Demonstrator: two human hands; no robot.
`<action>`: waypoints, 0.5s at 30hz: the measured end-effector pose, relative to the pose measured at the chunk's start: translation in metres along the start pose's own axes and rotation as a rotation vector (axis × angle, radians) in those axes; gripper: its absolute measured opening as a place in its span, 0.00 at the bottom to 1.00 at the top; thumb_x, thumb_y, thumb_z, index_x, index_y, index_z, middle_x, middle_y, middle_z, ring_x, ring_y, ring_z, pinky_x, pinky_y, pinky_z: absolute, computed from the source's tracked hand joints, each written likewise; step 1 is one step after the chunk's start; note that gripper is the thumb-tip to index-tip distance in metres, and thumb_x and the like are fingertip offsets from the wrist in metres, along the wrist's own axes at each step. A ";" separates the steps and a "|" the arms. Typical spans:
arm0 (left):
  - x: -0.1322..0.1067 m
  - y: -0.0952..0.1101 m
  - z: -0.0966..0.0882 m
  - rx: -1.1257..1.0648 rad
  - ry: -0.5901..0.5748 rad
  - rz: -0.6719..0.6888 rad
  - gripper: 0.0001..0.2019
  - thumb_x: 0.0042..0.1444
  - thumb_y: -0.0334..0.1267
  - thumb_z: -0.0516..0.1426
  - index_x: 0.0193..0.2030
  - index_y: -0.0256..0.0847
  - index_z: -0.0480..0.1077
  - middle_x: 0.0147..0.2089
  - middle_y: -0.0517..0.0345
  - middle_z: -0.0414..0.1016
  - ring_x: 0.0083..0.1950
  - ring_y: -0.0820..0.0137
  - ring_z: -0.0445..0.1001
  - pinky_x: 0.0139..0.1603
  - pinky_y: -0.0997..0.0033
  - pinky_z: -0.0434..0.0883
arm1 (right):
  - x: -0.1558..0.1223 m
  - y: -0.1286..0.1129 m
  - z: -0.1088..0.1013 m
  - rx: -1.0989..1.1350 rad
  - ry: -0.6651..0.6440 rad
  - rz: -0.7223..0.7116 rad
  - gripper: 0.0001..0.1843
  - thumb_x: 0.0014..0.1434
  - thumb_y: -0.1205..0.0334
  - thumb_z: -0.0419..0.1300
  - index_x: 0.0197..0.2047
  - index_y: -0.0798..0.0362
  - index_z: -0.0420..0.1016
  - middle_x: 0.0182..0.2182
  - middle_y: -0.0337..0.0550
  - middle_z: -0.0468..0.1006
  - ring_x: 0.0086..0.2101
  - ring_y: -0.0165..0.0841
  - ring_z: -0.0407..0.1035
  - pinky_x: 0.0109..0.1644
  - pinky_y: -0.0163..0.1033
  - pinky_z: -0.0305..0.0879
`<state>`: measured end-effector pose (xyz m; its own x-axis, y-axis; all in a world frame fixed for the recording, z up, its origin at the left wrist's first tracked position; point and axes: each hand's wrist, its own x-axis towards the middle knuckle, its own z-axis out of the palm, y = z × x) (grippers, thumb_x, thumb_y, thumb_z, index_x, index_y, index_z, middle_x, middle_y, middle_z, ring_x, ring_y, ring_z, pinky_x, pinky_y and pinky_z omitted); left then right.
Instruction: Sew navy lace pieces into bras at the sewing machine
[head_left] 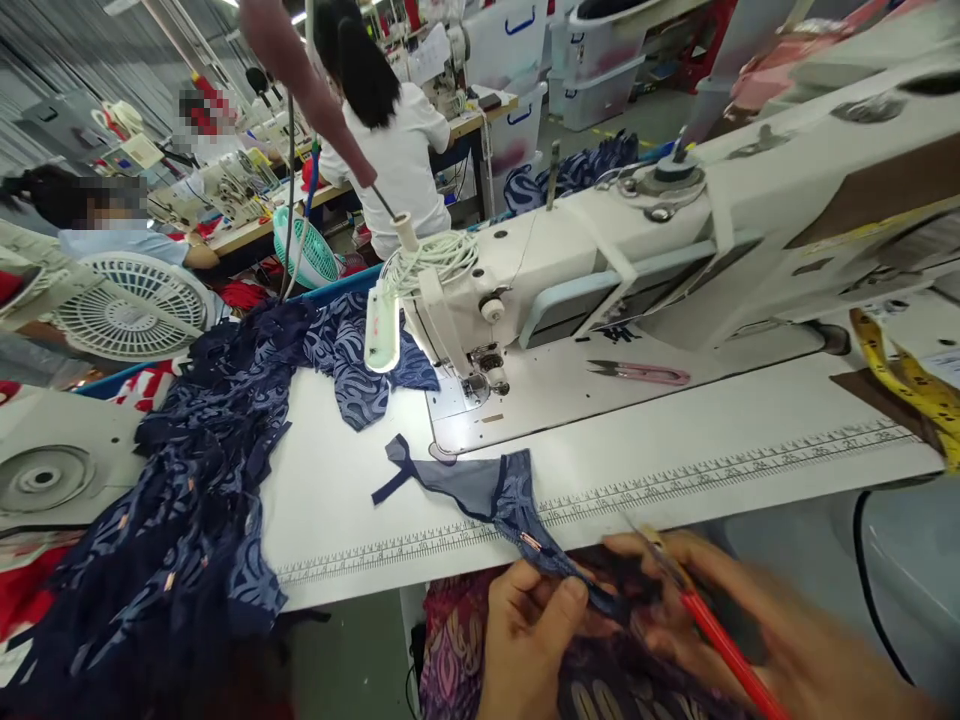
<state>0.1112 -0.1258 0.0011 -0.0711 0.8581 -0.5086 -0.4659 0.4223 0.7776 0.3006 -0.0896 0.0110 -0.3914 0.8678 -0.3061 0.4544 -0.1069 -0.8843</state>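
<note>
My left hand is closed, thumb and fingers pinching the lower end of a navy patterned garment piece with a sheer mesh panel and dark edging. The rest of that piece lies flat across the table's printed ruler. Blurred by motion, my right hand is closed around a red-handled tool with a pointed metal tip; its exact kind is unclear. The tip is just right of the fabric end, and I cannot tell whether it touches. Dark cloth between the hands is partly hidden.
Behind the fabric stands a white sewing machine. Pink-handled thread snips lie on its bed. A large heap of navy patterned pieces covers the left side. A yellow tape measure hangs at right. Co-workers sit beyond.
</note>
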 end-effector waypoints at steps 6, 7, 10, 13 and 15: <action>0.014 0.034 -0.007 -0.154 0.043 0.131 0.18 0.51 0.50 0.69 0.39 0.37 0.77 0.36 0.53 0.80 0.32 0.73 0.76 0.38 0.75 0.74 | 0.039 -0.033 -0.008 0.134 -0.205 -0.013 0.13 0.59 0.51 0.62 0.33 0.50 0.65 0.25 0.31 0.63 0.24 0.25 0.57 0.26 0.30 0.58; 0.016 0.031 -0.007 -0.165 0.033 0.139 0.20 0.50 0.51 0.69 0.41 0.37 0.77 0.38 0.52 0.80 0.35 0.71 0.77 0.40 0.73 0.75 | 0.045 -0.038 -0.007 0.154 -0.210 -0.013 0.14 0.59 0.51 0.62 0.34 0.50 0.64 0.24 0.30 0.62 0.23 0.25 0.55 0.26 0.30 0.57; 0.020 0.011 -0.002 -0.105 -0.061 0.181 0.25 0.43 0.55 0.71 0.39 0.36 0.77 0.39 0.48 0.80 0.39 0.64 0.78 0.43 0.68 0.74 | 0.063 -0.058 -0.001 0.205 -0.267 -0.022 0.16 0.58 0.51 0.63 0.33 0.50 0.60 0.21 0.28 0.61 0.21 0.24 0.56 0.24 0.30 0.54; 0.022 -0.001 0.001 -0.054 -0.063 0.148 0.24 0.44 0.56 0.70 0.34 0.34 0.77 0.29 0.49 0.79 0.32 0.64 0.77 0.41 0.65 0.74 | 0.079 -0.074 0.002 0.238 -0.359 -0.020 0.16 0.59 0.49 0.61 0.33 0.48 0.58 0.19 0.28 0.65 0.16 0.26 0.61 0.19 0.31 0.55; 0.024 0.003 0.000 -0.166 -0.012 0.085 0.24 0.44 0.54 0.71 0.35 0.33 0.78 0.26 0.52 0.77 0.29 0.68 0.76 0.40 0.64 0.74 | 0.085 -0.076 0.000 0.192 -0.262 -0.077 0.15 0.60 0.47 0.60 0.36 0.48 0.62 0.22 0.32 0.72 0.18 0.30 0.67 0.21 0.33 0.62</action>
<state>0.1083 -0.1034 -0.0086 -0.1063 0.8926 -0.4382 -0.5980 0.2947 0.7454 0.2326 -0.0077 0.0518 -0.6224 0.7254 -0.2941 0.2662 -0.1571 -0.9510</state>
